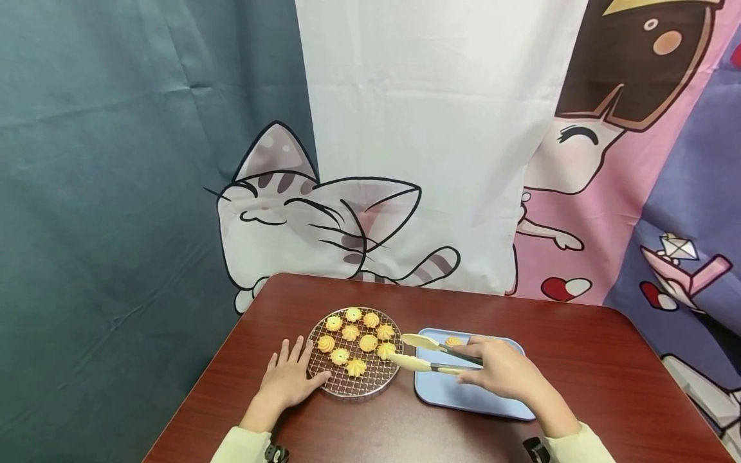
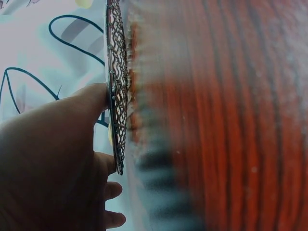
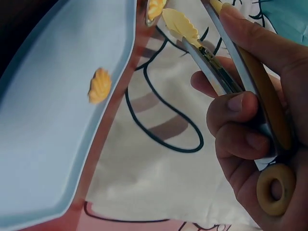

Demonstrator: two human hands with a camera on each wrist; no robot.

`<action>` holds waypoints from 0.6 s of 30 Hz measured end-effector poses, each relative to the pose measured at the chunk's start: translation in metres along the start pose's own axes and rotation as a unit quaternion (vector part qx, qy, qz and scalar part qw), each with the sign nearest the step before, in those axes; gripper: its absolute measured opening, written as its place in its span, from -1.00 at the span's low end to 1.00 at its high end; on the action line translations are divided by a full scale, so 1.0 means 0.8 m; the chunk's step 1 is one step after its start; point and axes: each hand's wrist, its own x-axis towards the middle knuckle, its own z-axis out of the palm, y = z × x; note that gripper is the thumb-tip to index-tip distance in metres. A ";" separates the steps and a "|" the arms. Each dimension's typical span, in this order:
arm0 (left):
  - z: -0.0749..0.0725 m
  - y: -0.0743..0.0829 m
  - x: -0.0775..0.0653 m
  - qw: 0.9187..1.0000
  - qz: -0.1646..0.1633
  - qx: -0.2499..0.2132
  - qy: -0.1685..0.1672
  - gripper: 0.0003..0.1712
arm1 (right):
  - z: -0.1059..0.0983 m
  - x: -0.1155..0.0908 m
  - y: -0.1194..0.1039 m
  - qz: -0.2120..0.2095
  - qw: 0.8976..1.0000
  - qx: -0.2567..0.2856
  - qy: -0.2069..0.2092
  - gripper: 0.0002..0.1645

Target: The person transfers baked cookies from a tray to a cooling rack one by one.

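Observation:
A round wire rack [image 1: 370, 381] holds several piped cookies [image 1: 368, 343], golden and swirled. My left hand [image 1: 286, 379] rests at the rack's left rim with fingers spread; in the left wrist view, thumb and fingertips meet the rim of the rack [image 2: 115, 86]. My right hand [image 1: 500, 368] grips a pair of tongs [image 1: 411, 363] with cream tips and metal arms. Those tips stand apart at the rack's right edge, close to a cookie [image 1: 386, 350], with nothing between them. One cookie [image 3: 100, 85] lies on the blue tray [image 1: 451, 392], beneath the right hand's side.
The rack and tray stand side by side on a reddish-brown wooden table [image 1: 231, 392]. Behind its far edge hangs a printed cloth [image 1: 440, 128] with cartoon figures, and a grey-green curtain [image 1: 104, 193] is at the left.

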 end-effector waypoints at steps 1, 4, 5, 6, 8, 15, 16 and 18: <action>0.000 0.000 0.000 1.000 0.000 -0.001 0.000 0.05 | -0.002 -0.003 0.002 0.005 1.000 -0.002 0.002 -0.40; 0.001 0.000 0.000 1.000 0.000 -0.001 -0.001 0.06 | -0.006 -0.010 0.008 0.019 1.000 -0.007 0.005 -0.40; 0.000 0.000 0.000 1.000 0.000 0.000 -0.002 0.06 | -0.007 -0.012 0.010 0.025 1.000 -0.011 0.006 -0.40; 0.000 0.000 0.000 1.000 0.000 -0.001 -0.003 0.06 | -0.008 -0.015 0.012 0.030 0.999 -0.014 0.007 -0.40; 0.000 0.000 0.000 1.000 0.000 -0.001 -0.003 0.05 | -0.011 -0.019 0.015 0.039 0.999 -0.016 0.008 -0.41; -0.001 0.001 -0.002 1.000 0.000 -0.002 0.000 0.05 | -0.018 -0.030 0.022 0.064 0.997 -0.031 0.013 -0.42; -0.001 0.001 -0.002 1.000 0.001 -0.002 0.000 0.05 | -0.019 -0.032 0.023 0.068 0.997 -0.031 0.012 -0.42; -0.001 0.001 -0.002 1.000 0.002 -0.003 0.001 0.05 | -0.021 -0.035 0.025 0.076 0.997 -0.031 0.009 -0.42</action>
